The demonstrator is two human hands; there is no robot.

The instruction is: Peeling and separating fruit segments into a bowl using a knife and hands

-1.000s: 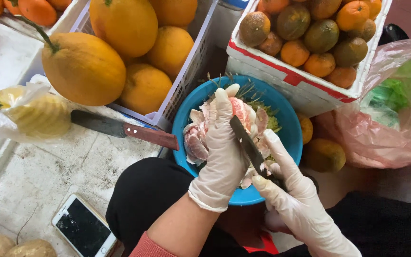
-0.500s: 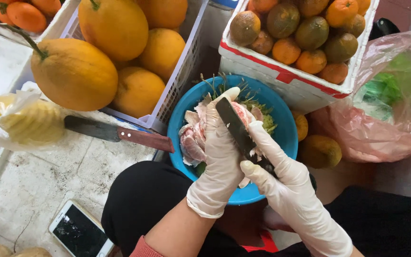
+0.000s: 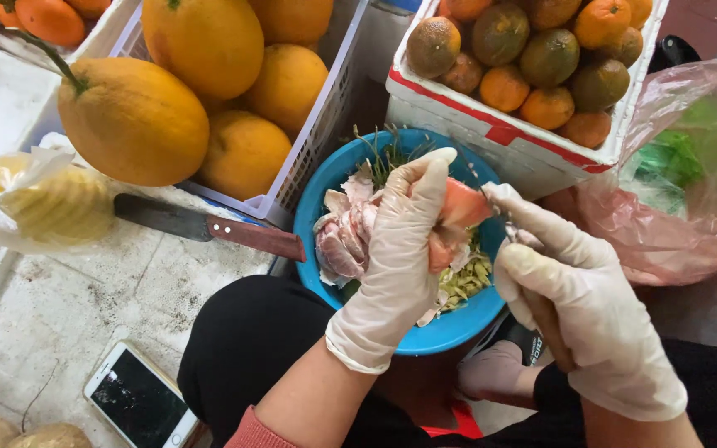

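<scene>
Left hand (image 3: 396, 257) gloved, grip closed around a peeled pink pomelo (image 3: 458, 220) held just above a blue bowl (image 3: 450, 328) of peel scraps. Right hand (image 3: 578, 315) gloved too, grip closed on a brown knife handle (image 3: 551, 328), blade hidden, fingertips touching the fruit. On the bench (image 3: 68, 307): a wooden-handled knife (image 3: 209, 226), a phone (image 3: 139, 398), a bagged peeled pineapple (image 3: 51, 207). Behind, a white basket (image 3: 313, 137) of big yellow pomelos and a box (image 3: 491, 137) of small oranges; a pink bag (image 3: 674, 199) to the right.

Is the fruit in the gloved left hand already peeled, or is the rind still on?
Peeled. The fruit under the left hand shows pink flesh and pale membrane, no rind; scraps lie in the blue bowl.
</scene>
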